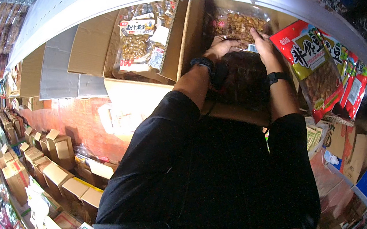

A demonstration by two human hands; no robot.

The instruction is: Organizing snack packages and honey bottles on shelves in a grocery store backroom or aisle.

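My left hand (221, 46) and my right hand (263, 45) both grip the near edge of a clear plastic bag of brown beans or nuts (240, 25). The bag is inside an open cardboard box (188, 30) on a shelf. A barcode label shows between my hands. Below them, the lower part of the box is dark, and what lies there is hard to make out. Just right of my right hand stand several red and green snack packets (320, 76) with large printed writing.
A second open cardboard box (112, 54) at the left holds clear packs of peanuts (134, 45). A white shelf edge (92, 5) curves above both boxes. Rows of cardboard boxes (53, 174) stand at the lower left. Another opened carton (356, 152) lies at the lower right.
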